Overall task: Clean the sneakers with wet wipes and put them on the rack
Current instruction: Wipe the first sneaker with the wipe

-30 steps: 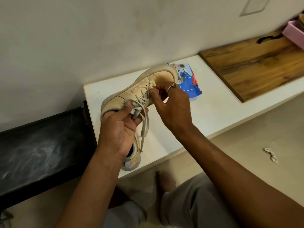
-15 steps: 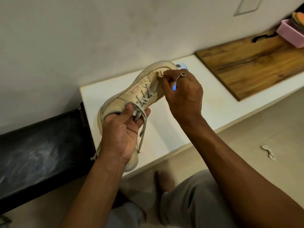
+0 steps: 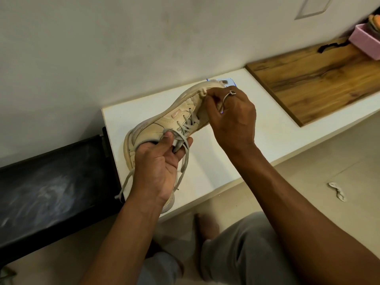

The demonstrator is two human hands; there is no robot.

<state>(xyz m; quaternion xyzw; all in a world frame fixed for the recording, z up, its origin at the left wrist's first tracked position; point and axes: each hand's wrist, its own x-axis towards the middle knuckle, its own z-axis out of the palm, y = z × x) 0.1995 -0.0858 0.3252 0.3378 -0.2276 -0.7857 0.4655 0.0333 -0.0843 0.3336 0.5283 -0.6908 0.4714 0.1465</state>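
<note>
So that the sneaker [image 3: 164,124] is not wobbling above the white shelf [image 3: 257,140], the left hand [image 3: 158,161] is gripping it by its opening while the right hand [image 3: 232,116] is pinching a small wipe [image 3: 203,94] and pressing it on the far edge.

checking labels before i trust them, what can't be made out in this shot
Head view only.
Pack: just a blue corner shows behind the sneaker and right hand.
Wad pinched by the right hand: too small to confirm it is a wipe.
Sneaker's heel end: largely behind the left hand.
Pink box: cut off by the right edge, contents blurred.
</note>
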